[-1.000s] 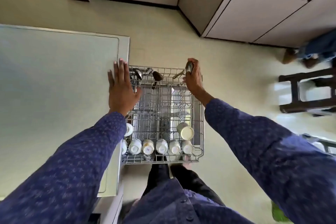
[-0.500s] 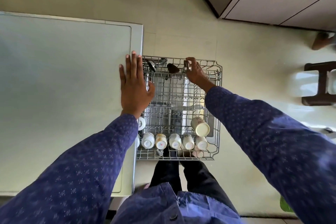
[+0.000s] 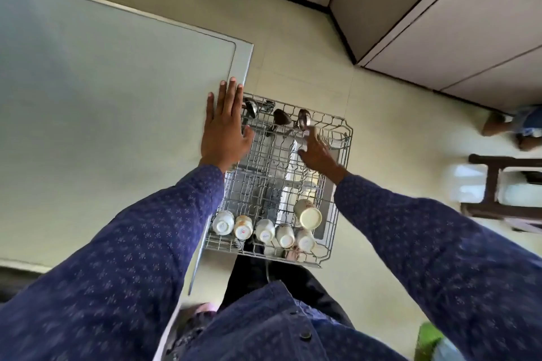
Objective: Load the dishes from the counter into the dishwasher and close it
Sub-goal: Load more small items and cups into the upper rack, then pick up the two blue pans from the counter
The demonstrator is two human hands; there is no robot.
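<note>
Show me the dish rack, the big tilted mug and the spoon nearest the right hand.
dish rack (image 3: 341,184), head view, right wire wall.
big tilted mug (image 3: 310,217), head view, pale base.
spoon (image 3: 303,119), head view, bowl.

The sleeves are dark navy blue, dotted all over with a small pale sprig pattern. The rack is light grey wire. Its cups are white or cream; one carries orange-brown marks, and the tilted cup has a cream base with a faint brownish print, though blur makes that pattern hard to read. The ladles look dark metallic grey. The counter is pale grey-green, the floor cream, the cabinets beige-grey with dark seams. The stool is dark brown.
</note>
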